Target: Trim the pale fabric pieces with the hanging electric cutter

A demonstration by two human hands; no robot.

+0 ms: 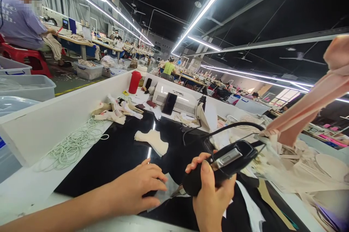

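My right hand (211,194) is wrapped round a black corded hand tool (223,163) with a metal clip on top, its tip pointing down at a small piece of fabric (166,192). My left hand (136,188) lies on the black work mat (114,155) with fingers bent, pressing that piece down next to the tool's tip. The tool's black cable (231,127) arcs away behind it. A cream fabric cut piece (152,141) lies on the mat beyond my hands.
A coil of white elastic cord (73,143) lies left, against the white table wall (54,116). Cream scraps (114,110), a red bottle (134,81), a white machine (177,101) with a phone sit behind. Pink fabric (308,105) hangs right. Other workers sit at sewing tables.
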